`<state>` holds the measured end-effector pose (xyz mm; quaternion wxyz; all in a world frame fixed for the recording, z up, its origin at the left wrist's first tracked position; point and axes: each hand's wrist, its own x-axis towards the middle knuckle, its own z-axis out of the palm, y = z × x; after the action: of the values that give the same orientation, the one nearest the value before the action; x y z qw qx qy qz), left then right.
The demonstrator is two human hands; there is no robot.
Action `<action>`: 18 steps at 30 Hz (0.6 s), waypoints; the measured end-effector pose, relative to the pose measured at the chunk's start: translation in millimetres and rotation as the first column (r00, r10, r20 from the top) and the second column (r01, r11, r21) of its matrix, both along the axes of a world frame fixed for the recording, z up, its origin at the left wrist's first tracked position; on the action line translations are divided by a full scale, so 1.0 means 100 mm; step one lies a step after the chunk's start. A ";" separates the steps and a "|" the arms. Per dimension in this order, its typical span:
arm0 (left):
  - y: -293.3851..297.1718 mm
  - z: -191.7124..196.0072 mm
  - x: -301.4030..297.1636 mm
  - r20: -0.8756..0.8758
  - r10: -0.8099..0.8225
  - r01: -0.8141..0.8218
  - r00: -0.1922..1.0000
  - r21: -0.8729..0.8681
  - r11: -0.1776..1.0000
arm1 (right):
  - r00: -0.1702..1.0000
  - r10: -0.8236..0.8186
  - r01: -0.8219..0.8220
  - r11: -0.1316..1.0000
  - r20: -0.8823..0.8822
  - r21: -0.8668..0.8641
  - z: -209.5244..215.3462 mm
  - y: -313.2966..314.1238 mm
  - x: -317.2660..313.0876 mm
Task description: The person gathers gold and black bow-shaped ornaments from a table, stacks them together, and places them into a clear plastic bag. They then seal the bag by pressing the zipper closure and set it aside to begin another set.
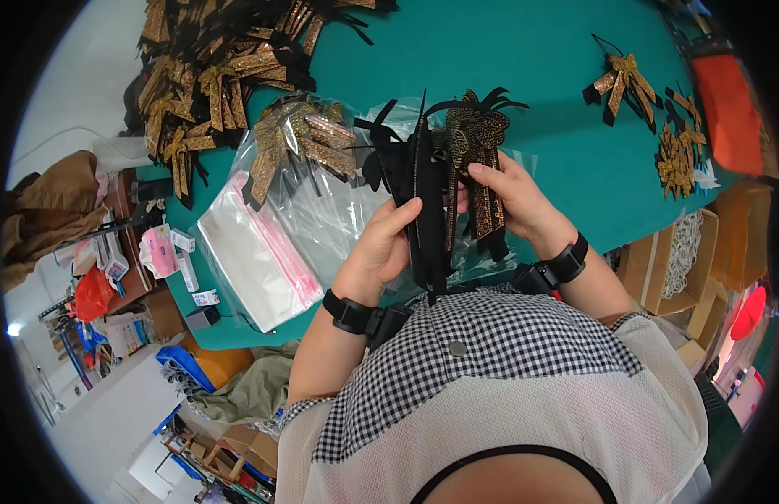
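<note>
Bow in right hand

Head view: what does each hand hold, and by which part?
Left hand: black ribbon strips, by their left edge. Right hand: a gold bow, at the top of its tails.

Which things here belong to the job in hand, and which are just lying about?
Likely part of the job:
sequined bow in the right hand
black fabric piece in the left hand
pile of bows
clear plastic bags

Apparently just lying about:
pink packet
brown cloth
olive cloth
</note>
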<state>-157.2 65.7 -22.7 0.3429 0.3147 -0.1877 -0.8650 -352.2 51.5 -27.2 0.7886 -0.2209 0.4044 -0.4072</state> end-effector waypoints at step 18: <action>0.08 -0.03 -0.20 0.185 0.028 -0.021 0.982 -0.040 0.999 | 0.998 -0.003 -0.004 0.994 -0.063 -0.107 0.08 0.09 0.12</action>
<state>-177.2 74.1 -25.8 0.3404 0.3897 -0.2311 -0.8239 -340.4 60.8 -19.2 0.7627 -0.2756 0.4065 -0.4209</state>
